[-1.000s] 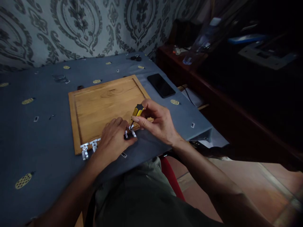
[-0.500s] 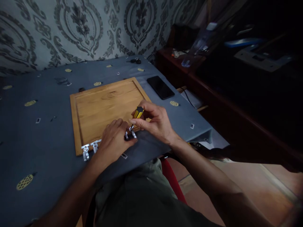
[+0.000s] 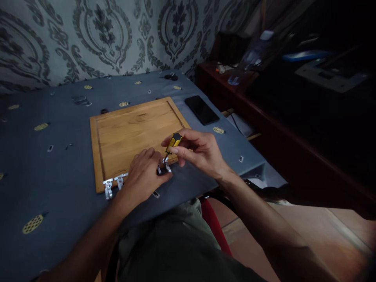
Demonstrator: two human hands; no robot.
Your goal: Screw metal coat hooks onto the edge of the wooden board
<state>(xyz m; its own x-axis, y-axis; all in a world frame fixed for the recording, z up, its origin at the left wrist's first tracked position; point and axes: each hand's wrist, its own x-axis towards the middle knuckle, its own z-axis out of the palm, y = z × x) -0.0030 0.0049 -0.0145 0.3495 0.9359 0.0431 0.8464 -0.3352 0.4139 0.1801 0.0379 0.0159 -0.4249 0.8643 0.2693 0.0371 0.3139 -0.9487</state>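
A framed wooden panel [image 3: 132,133] lies on the blue tablecloth. Metal hinges sit along its near edge: one at the left corner [image 3: 108,188], another beside it [image 3: 119,181], and one farther right [image 3: 167,166]. My right hand [image 3: 202,150] grips a yellow and black screwdriver [image 3: 174,143], its shaft slanting down to the right-hand hinge. My left hand [image 3: 145,170] rests on the panel's near edge with its fingers and thumb around that same hinge. The screw under the tip is too small to make out.
A black phone [image 3: 201,110] lies right of the panel. Keys [image 3: 170,76] are at the table's back edge. Small screws [image 3: 69,146] lie to the left. A clear bottle [image 3: 249,58] stands on the dark red furniture at the right.
My right hand has shifted slightly right, and its fingers have changed position on the screwdriver handle. My left hand stays at the hinge. The whole view has moved a little.
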